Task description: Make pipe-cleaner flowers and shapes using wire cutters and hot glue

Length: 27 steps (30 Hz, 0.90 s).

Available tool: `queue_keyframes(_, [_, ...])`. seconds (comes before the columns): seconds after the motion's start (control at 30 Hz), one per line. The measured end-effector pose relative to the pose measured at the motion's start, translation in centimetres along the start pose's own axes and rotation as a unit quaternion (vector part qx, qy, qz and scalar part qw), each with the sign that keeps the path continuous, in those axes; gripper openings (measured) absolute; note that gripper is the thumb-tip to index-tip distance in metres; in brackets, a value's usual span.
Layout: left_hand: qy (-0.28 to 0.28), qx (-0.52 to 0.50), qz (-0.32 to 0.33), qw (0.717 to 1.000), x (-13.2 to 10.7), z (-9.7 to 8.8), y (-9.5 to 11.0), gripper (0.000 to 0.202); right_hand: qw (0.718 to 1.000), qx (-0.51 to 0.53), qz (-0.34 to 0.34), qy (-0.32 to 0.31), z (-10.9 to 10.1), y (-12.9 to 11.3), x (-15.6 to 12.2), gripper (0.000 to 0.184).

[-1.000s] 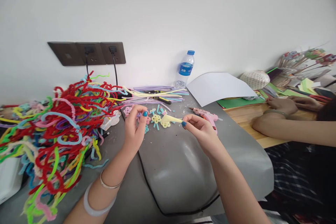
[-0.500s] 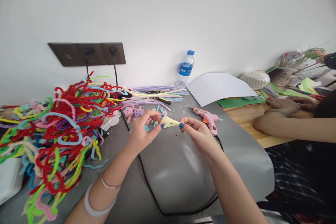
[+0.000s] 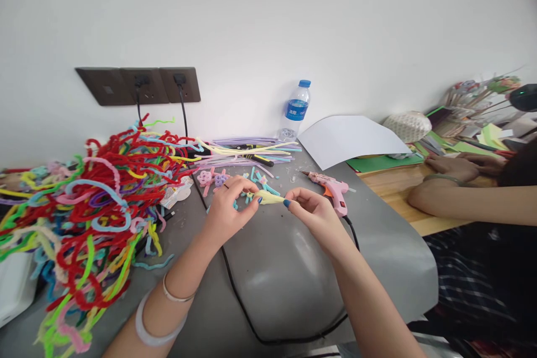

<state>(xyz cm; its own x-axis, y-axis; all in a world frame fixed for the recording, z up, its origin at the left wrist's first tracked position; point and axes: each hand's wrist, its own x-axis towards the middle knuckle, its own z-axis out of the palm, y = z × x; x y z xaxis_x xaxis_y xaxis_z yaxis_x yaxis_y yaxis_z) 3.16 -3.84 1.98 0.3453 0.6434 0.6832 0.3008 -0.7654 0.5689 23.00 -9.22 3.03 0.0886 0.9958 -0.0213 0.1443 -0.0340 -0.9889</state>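
Note:
Between my two hands is a pale yellow bundle of bent pipe cleaner, held above the grey table. My left hand pinches its looped end between thumb and fingers. At the other end, the thumb and fingers of my right hand are closed on the narrow tip. Just behind my left hand lie small flower shapes of pink and purple pipe cleaner, with blue pieces beside them. A pink glue gun rests beyond my right hand.
A big tangle of coloured pipe cleaners covers the left side. Straight pipe cleaners and a water bottle are by the wall. A black cord loops across the table. At right, white paper and another person's arm.
The yellow bundle looks narrower and more closed, its strands drawn together. My right hand has shifted slightly left; my left hand has barely moved.

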Motion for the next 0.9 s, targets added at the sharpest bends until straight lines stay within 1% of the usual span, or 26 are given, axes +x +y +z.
queue_keyframes(0.13, [-0.004,0.029,0.006,1.000,-0.06,0.02,0.05,0.015,1.000,-0.009,-0.001,-0.003,0.04,-0.05,-0.08,0.019])
queue_keyframes(0.27, [-0.004,0.034,0.004,0.999,-0.08,0.01,0.08,0.016,1.000,-0.022,-0.007,-0.002,0.12,-0.03,-0.05,0.019])
queue_keyframes(0.67, [-0.036,-0.028,-0.045,0.998,0.07,0.01,0.29,0.012,0.998,-0.041,-0.038,-0.008,0.02,-0.18,-0.20,0.012])
queue_keyframes(0.9, [-0.035,-0.035,-0.030,0.998,0.07,-0.01,0.29,0.011,0.996,-0.058,-0.064,-0.007,-0.23,-0.12,-0.33,0.008])
